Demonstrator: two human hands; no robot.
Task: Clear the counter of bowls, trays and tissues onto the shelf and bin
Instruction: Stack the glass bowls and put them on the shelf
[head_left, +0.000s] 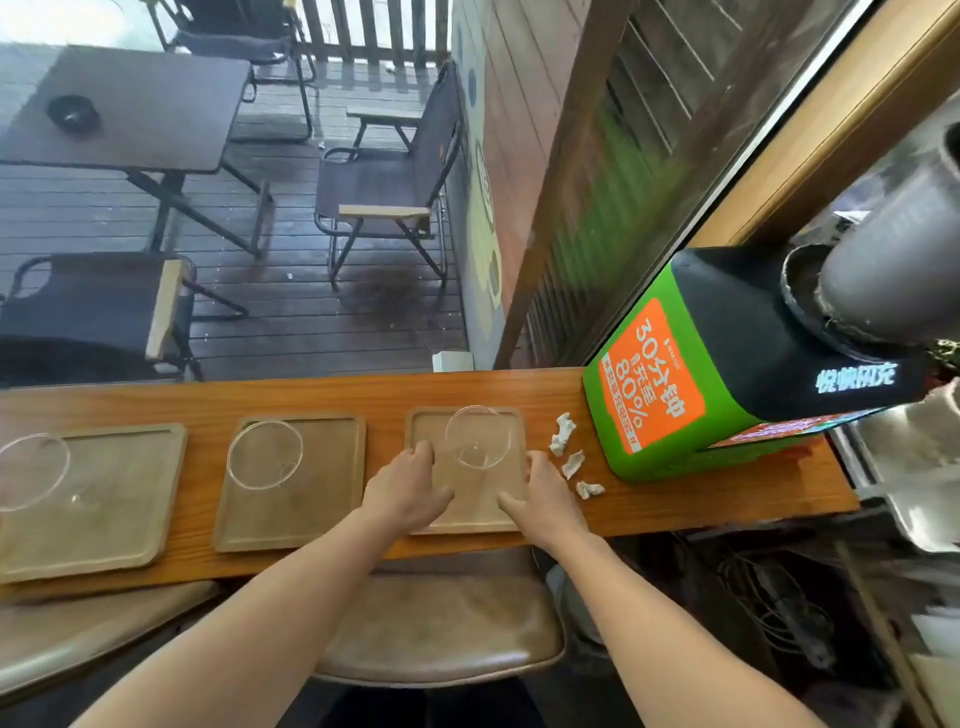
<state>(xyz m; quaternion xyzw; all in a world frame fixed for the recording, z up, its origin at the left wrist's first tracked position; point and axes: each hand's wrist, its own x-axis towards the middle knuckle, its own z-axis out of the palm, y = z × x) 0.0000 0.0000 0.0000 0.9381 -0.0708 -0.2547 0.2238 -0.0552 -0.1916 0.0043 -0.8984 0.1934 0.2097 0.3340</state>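
Note:
Three brown trays lie in a row on the wooden counter (363, 395), each with a clear glass bowl on it. My left hand (402, 491) rests on the left edge of the right tray (478, 499). My right hand (545, 501) is at that tray's right edge, thumb on its surface. The right bowl (478, 436) stands between my hands at the tray's far side. The middle tray (311, 488) carries a bowl (265, 453). The left tray (109, 499) carries a bowl (31, 470). Three crumpled white tissues (571, 462) lie just right of my right hand.
A green and black charging box (727, 353) stands on the counter's right end, close to the tissues. A padded stool (441, 623) is below the counter in front of me. Beyond the glass are a deck table and folding chairs. Metal equipment fills the right side.

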